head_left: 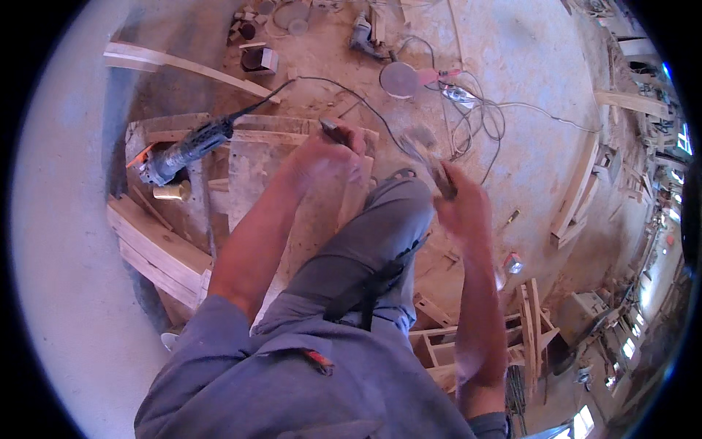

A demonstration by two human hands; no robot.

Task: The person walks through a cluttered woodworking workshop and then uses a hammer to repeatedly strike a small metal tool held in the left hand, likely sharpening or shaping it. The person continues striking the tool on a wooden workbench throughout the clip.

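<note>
My left hand [333, 155] is closed around a short dark tool [334, 132] whose end sticks out above the fist; its lower part is hidden, so its exact kind does not show. Beneath that hand lies a pale wooden board [355, 196], close to my bent knee. My right hand [465, 201] grips a hammer [441, 178] by its handle. The hammer's head is smeared by motion and points toward the left hand, apart from it. To the left, an angle grinder [186, 152] with a black cord rests on the worn wooden workpiece [248, 172].
Stacked timber [157, 245] lies at the left, beside a small brass-coloured can [172, 192]. Ahead on the dusty floor are a drill [362, 36], a round disc [399, 80], and tangled cables [475, 121]. A wooden frame [446, 347] stands lower right; beams [578, 190] lie farther right.
</note>
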